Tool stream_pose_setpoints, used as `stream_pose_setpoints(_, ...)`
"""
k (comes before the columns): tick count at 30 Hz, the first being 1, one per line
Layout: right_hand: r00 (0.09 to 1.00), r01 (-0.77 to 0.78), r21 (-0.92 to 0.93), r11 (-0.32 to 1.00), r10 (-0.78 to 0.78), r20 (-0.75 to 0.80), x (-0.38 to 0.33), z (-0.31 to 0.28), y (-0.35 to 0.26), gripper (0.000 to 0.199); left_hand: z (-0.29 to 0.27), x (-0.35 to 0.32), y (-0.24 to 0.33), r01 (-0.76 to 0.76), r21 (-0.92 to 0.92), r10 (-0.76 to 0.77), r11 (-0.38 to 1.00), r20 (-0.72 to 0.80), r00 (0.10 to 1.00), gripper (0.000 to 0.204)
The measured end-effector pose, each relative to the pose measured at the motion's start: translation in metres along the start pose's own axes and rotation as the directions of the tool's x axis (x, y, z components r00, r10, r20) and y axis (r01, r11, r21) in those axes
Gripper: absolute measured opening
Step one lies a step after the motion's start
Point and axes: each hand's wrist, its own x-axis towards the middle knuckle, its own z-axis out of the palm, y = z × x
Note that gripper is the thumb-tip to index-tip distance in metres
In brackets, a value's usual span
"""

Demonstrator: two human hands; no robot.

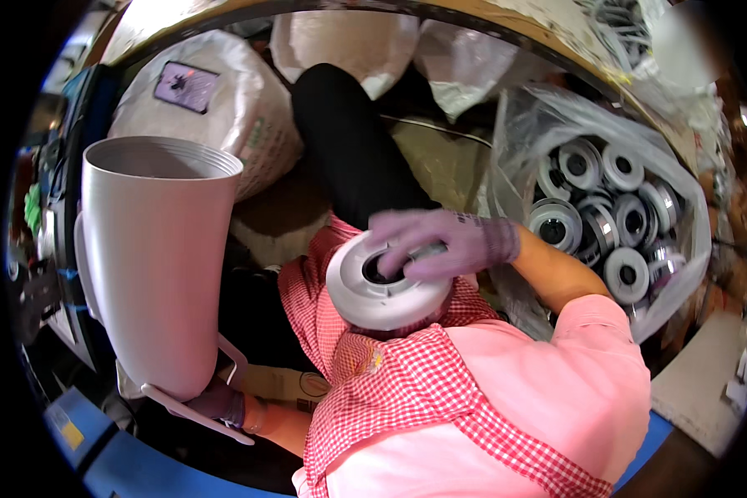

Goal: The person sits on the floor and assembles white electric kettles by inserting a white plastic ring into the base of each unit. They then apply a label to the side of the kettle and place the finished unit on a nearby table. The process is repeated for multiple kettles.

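Observation:
My left hand [217, 402], in a purple glove, grips the lower end of a tall grey plastic cylinder [159, 249]. The cylinder has a threaded open rim at its top and white handle-like arms [197, 412] at its base. Most of the left fingers are hidden behind it. On my lap lies a round grey ring-shaped part [361, 290] with a dark centre hole. My right hand [440, 242], also purple-gloved and slightly blurred, reaches over this part with its fingertips in the hole.
A clear plastic bag [523, 141] at the right holds several similar grey round parts [627, 274]. A stuffed white sack [253, 108] stands at the far left with a phone [186, 86] on it. More white bags [344, 41] hang along the far bench edge.

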Motion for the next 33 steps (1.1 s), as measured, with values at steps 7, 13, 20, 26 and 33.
stream_pose_setpoints(7, 0.854, -0.513, -0.266, 0.816, 0.454, -0.253, 0.058, -0.003, -0.017, 0.06, -0.038, -0.017, -0.049, 0.281, -0.386, -0.298, 0.878, 0.017, 0.954, 0.056)
stream_pose_setpoints(13, 0.845, 0.016, 0.105, 0.994, 0.043, -0.533, 0.105, -0.039, -0.026, 0.087, -0.03, -0.033, -0.036, 0.241, -0.392, -0.18, 0.888, 0.187, 0.966, 0.026)
stream_pose_setpoints(20, 0.737, 0.431, -0.561, 0.706, -0.635, -0.232, 0.119, -0.031, -0.036, 0.092, -0.016, -0.04, -0.038, 0.317, -0.372, -0.158, 0.872, 0.4, 0.903, 0.036)
stream_pose_setpoints(26, 0.702, 0.45, -0.55, 0.703, -0.66, -0.27, 0.093, -0.033, -0.034, 0.038, -0.002, -0.044, -0.022, 0.625, -0.631, -0.215, 0.46, 0.604, 0.768, 0.045)
stream_pose_setpoints(33, 0.826, -0.272, 0.65, 0.709, 0.519, -0.221, 0.136, -0.043, -0.053, 0.056, -0.032, -0.01, 0.072, -0.221, -0.857, 0.341, 0.466, -0.057, 0.938, 0.048)
